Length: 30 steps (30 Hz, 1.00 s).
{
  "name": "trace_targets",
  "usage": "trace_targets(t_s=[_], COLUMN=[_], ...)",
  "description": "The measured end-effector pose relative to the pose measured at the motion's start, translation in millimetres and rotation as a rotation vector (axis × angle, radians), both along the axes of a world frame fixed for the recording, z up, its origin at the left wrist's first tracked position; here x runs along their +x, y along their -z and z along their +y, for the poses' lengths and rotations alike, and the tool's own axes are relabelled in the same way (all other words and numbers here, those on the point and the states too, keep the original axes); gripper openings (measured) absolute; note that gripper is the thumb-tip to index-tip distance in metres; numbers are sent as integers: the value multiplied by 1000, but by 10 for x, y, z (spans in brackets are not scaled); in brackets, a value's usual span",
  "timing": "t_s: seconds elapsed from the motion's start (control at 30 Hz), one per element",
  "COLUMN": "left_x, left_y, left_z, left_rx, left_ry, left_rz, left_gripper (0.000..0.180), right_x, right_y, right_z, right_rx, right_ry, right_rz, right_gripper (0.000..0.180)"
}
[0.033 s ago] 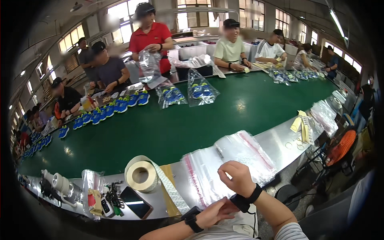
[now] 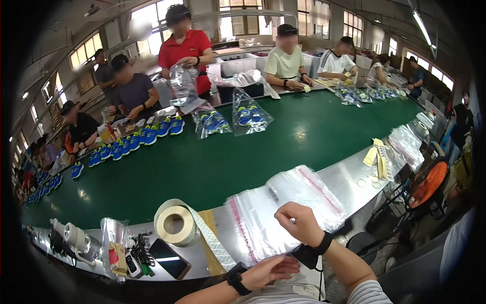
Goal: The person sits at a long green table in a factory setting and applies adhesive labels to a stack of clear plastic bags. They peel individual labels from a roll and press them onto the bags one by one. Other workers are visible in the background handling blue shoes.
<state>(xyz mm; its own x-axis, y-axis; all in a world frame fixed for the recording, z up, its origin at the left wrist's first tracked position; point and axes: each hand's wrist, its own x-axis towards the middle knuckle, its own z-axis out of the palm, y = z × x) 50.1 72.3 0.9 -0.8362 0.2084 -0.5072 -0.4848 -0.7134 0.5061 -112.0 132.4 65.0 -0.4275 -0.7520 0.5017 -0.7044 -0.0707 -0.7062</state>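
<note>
My right hand [image 2: 299, 221] hovers over the near part of the clear plastic bags [image 2: 260, 215], fingers curled in and nothing seen in them. A black wrist device [image 2: 307, 256] is strapped below it. Lower and to the left is my left hand [image 2: 273, 269], its fingers stretched out and slightly apart, close to that device and holding nothing. A black band [image 2: 236, 281] circles my left wrist. The bags lie in two overlapping stacks with red seal strips. Left of them, a roll of pale labels [image 2: 175, 226] trails its strip [image 2: 215, 245] towards my left wrist.
A green conveyor belt [image 2: 202, 175] runs beyond the metal ledge. Blue shoes [image 2: 148, 135] line its far side, some bagged [image 2: 249, 115]. Several people work opposite. A phone [image 2: 169, 258] and cables [image 2: 140, 248] lie left; yellow cards [image 2: 377, 156] and an orange fan [image 2: 428, 185] are right.
My left hand has drawn slightly away from the right wrist, and its fingers have spread. My right hand's fingers have curled tighter, narrowing the gap by the thumb. The view has shifted a little.
</note>
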Motion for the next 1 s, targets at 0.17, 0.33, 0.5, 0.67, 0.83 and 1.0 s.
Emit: trace_targets(t_s=[0.17, 0.33, 0.5, 0.67, 0.83, 1.0], left_x=[-80, -207, -184, -170, -130, -184], left_y=[-213, -403, -463, -513, -586, -606], left_z=[84, 155, -107, -70, -52, -301], left_rx=[683, 734, 562, 5, -691, -1553], left_ry=[280, 281, -428, -714, -828, -695], left_rz=[580, 802, 704, 576, 673, 731], left_gripper=[53, 61, 37, 23, 15, 18], right_x=[165, 553, 555, 634, 624, 676], right_y=[327, 824, 979, 1036, 871, 676], right_z=[43, 62, 133, 36, 94, 66], right_rx=[315, 440, 482, 435, 440, 445], right_ry=[-811, -1022, -914, -887, -917, -837], right_rz=[-1092, -1196, -1261, -1279, -1398, -1549], right_gripper=[35, 41, 42, 38, 37, 35])
